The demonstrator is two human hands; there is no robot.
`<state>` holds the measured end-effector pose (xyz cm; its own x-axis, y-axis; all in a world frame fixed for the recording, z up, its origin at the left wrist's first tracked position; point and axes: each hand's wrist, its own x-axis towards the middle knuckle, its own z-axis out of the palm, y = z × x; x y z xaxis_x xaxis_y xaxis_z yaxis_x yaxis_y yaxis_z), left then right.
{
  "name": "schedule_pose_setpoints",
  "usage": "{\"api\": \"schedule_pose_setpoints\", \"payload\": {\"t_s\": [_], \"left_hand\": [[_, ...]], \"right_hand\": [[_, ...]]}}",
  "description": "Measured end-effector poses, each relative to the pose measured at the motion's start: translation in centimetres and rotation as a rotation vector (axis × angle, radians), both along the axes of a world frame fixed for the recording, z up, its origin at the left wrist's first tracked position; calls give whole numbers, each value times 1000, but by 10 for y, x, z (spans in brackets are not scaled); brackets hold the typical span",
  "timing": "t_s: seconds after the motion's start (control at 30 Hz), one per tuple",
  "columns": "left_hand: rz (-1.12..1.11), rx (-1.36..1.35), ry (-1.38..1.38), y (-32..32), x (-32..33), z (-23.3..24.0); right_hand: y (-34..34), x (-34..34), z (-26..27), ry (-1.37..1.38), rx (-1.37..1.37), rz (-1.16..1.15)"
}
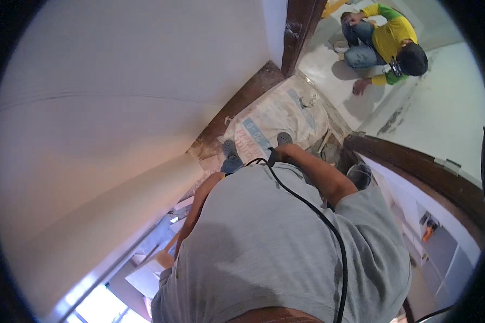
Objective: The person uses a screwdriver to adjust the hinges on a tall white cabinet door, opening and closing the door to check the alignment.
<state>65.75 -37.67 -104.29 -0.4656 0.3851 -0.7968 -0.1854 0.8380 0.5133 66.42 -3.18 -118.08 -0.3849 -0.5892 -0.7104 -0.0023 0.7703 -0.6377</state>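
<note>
My left hand is out of view. The left forearm (202, 202) hangs at my side and passes behind my grey shirt (266, 226). The bent right forearm (315, 169) reaches in front of my belly. Only the edge of my right hand (281, 152) shows, beside a small black piece (272, 156); the fingers are hidden. A black cable (323, 218) runs down over my shirt to about there. Both my feet, in grey clogs (284, 139), are on flattened woven sacks (275, 113) that bear printed writing and cover the floor.
Ahead, a doorway has a dark wooden frame (301, 36). Beyond it a person (388, 40) in yellow and green crouches on a pale floor (327, 68). A dark bucket (359, 176) stands by my right side. A plain wall (125, 80) rises on the left.
</note>
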Motion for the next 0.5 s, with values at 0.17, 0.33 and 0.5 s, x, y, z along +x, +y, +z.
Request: {"api": "schedule_pose_setpoints", "payload": {"t_s": [0.17, 0.33, 0.5], "left_hand": [[-4, 129, -196, -77, -8, 4], [73, 216, -318, -160, -41, 31], [152, 152, -456, -178, -36, 10]], "right_hand": [[-44, 12, -15, 76, 66, -15], [-78, 12, 26, -84, -22, -162], [-98, 22, 84, -135, 35, -111]]}}
